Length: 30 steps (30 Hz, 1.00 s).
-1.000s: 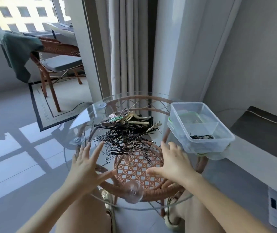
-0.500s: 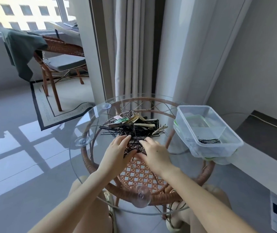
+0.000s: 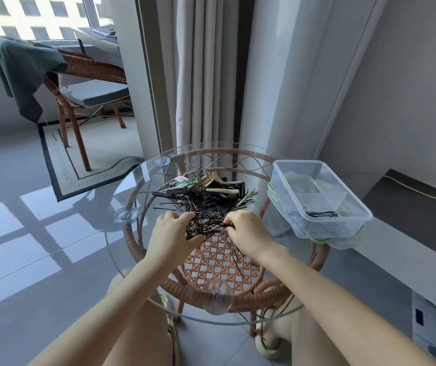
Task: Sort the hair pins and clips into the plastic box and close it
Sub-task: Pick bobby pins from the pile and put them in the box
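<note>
A heap of black hair pins (image 3: 206, 207) lies in the middle of the round glass table (image 3: 129, 196), with larger clips (image 3: 211, 184) in beige, green and black at its far side. My left hand (image 3: 173, 233) and my right hand (image 3: 248, 233) squeeze a bunch of pins (image 3: 203, 227) between them at the heap's near edge. A few pins trail below my right hand. The clear plastic box (image 3: 343, 202), divided inside, stands open at the table's right edge and holds a few black pins (image 3: 321, 213).
The box's green-edged lid (image 3: 325, 240) lies under it. The glass top rests on a rattan frame (image 3: 211, 294) with suction cups. A dark low bench (image 3: 409, 207) is at right, curtains behind, a rattan chair (image 3: 79, 107) at far left.
Both hands came in from flat and apart on the glass, swept the scattered pins together, and now grip a bunch at the heap's near edge.
</note>
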Each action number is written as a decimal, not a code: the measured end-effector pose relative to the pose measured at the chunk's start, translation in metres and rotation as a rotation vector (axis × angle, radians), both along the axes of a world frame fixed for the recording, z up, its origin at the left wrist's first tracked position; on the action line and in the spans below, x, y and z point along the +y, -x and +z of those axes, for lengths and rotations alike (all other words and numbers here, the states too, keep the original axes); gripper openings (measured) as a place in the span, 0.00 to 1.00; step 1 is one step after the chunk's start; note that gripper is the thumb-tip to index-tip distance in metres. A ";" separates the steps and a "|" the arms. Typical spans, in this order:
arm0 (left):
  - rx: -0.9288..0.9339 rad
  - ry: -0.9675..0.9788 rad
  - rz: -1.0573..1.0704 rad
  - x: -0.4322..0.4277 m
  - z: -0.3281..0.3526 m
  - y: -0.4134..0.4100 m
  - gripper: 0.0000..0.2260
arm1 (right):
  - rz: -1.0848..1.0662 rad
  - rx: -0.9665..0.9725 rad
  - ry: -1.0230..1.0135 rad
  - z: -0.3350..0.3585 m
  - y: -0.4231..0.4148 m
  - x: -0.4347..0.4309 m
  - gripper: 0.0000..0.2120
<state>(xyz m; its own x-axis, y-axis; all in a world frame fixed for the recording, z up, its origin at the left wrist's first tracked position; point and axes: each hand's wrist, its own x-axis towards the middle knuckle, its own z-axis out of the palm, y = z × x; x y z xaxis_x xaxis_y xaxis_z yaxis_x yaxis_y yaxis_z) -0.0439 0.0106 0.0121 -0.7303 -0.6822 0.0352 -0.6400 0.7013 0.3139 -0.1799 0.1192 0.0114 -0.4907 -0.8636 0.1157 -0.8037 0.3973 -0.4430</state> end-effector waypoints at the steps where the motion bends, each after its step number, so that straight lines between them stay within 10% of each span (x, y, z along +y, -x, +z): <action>1: 0.001 -0.019 -0.004 -0.001 0.003 0.002 0.27 | -0.008 -0.007 -0.015 0.002 0.001 0.000 0.10; 20: -0.079 0.040 -0.017 -0.002 0.016 0.026 0.15 | -0.077 -0.372 0.088 0.141 0.072 0.100 0.03; 30: -0.032 0.038 -0.009 0.008 0.030 0.030 0.07 | -0.144 -0.125 -0.441 0.110 0.124 0.098 0.06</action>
<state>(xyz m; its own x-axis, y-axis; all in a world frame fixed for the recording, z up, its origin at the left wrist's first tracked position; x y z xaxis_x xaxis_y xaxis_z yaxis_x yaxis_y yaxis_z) -0.0737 0.0183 0.0418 -0.7377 -0.6741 0.0376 -0.6427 0.7182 0.2667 -0.3041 0.2176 0.1212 -0.5958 -0.7393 -0.3137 -0.6779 0.6724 -0.2972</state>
